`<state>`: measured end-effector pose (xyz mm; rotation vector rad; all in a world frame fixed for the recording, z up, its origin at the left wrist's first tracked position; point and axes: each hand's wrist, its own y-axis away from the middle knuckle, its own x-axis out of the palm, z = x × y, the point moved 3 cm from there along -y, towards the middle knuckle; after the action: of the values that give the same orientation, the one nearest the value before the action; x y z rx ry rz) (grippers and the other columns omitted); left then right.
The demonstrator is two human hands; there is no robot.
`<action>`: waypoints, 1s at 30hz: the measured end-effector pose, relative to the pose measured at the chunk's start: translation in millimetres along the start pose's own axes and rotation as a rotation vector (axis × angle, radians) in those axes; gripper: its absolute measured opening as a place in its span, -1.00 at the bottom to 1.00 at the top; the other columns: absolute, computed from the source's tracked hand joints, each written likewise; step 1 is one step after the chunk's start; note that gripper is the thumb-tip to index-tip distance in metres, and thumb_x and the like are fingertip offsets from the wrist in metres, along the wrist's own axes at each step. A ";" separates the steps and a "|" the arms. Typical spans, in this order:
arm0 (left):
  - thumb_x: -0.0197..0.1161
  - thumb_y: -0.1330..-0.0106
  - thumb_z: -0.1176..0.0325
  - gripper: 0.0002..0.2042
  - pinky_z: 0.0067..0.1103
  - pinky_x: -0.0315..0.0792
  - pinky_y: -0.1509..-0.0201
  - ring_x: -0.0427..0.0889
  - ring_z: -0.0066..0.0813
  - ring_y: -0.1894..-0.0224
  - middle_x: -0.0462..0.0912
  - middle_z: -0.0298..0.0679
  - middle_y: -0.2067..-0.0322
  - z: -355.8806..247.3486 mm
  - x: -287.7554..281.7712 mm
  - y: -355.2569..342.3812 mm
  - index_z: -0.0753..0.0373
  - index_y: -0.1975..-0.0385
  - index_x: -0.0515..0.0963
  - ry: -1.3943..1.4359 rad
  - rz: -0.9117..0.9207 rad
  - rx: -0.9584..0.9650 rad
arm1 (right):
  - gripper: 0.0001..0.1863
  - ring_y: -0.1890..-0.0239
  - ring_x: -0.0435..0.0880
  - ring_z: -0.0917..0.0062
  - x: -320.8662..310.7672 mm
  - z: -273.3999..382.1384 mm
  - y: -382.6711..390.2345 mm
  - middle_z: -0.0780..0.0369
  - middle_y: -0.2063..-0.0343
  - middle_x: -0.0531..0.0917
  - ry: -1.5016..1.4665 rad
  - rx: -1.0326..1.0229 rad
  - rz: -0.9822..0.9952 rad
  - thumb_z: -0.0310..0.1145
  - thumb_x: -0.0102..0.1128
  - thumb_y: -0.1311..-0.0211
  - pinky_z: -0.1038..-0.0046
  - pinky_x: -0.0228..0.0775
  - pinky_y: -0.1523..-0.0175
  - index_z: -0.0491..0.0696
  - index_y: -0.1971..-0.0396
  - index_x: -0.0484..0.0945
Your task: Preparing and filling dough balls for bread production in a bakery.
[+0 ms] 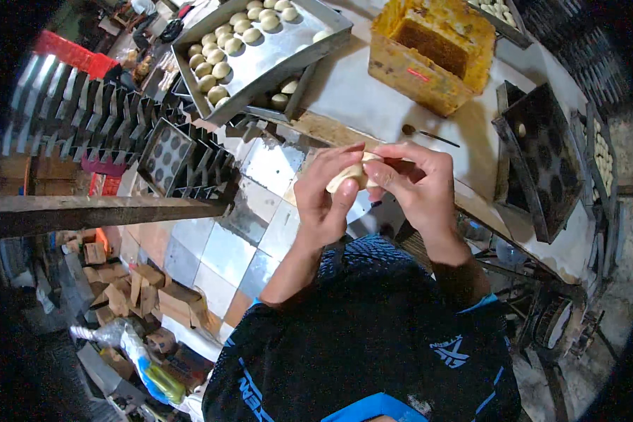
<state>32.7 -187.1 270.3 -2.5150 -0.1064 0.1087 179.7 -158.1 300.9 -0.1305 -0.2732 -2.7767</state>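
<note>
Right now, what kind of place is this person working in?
Probably a small bakery or pastry workshop. Both hands, left hand and right hand, shape a pale dough piece. A metal tray holds rows of dough balls, and a dark baking mould sits nearby.

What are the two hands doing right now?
Left hand: closed around a pale dough piece.
Right hand: fingers pinching the same dough piece.

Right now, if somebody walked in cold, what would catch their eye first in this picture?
Probably the two hands at centre, left hand and right hand, pinching a pale lump of dough between them. Next, the metal tray of pale dough balls at upper left, and the yellow tub of brown filling beside it.
</note>
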 end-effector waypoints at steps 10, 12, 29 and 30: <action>0.38 0.11 0.47 -0.40 -0.56 0.43 0.19 0.44 -0.34 0.21 0.36 -0.11 0.23 -3.7 -34.5 -3.4 0.24 -0.07 0.47 -0.414 -0.021 0.007 | -0.77 0.40 0.65 0.35 58.6 26.3 -1.4 0.15 0.40 0.66 0.811 -0.755 -0.202 -0.59 0.30 0.09 0.46 0.49 0.26 -0.18 0.33 0.62; 0.30 -0.01 0.25 -0.41 -0.51 0.34 0.04 0.40 -0.35 0.12 0.34 -0.12 0.20 8.8 -31.6 -2.3 0.36 -0.08 0.40 0.066 -0.080 -0.239 | -0.82 0.42 0.66 0.35 52.1 29.9 -3.2 0.15 0.44 0.67 0.817 -0.732 -0.222 -0.60 0.31 0.09 0.46 0.49 0.28 -0.16 0.39 0.64; 0.53 0.14 0.13 -0.17 -0.52 0.32 0.17 0.31 -0.43 0.16 0.28 -0.15 0.08 -5.9 162.6 -62.5 0.33 -0.11 0.20 0.340 -0.117 0.135 | -0.69 0.29 0.67 0.27 -126.9 33.0 54.7 0.07 0.22 0.63 0.557 -1.075 -0.461 -0.55 0.35 0.08 0.35 0.51 0.13 -0.17 0.25 0.57; 0.63 0.32 0.07 0.01 -0.52 0.33 0.17 0.29 -0.45 0.17 0.24 -0.17 0.04 -5.3 184.4 -62.8 0.33 -0.15 0.16 0.396 -0.133 0.088 | -0.72 0.31 0.68 0.30 -144.2 31.7 60.8 0.08 0.24 0.64 0.465 -1.072 -0.453 -0.54 0.36 0.06 0.34 0.51 0.14 -0.17 0.27 0.57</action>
<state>213.3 -120.7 301.5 -2.3842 -0.1035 -0.4274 337.7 -160.0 324.5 0.3592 1.4501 -2.9206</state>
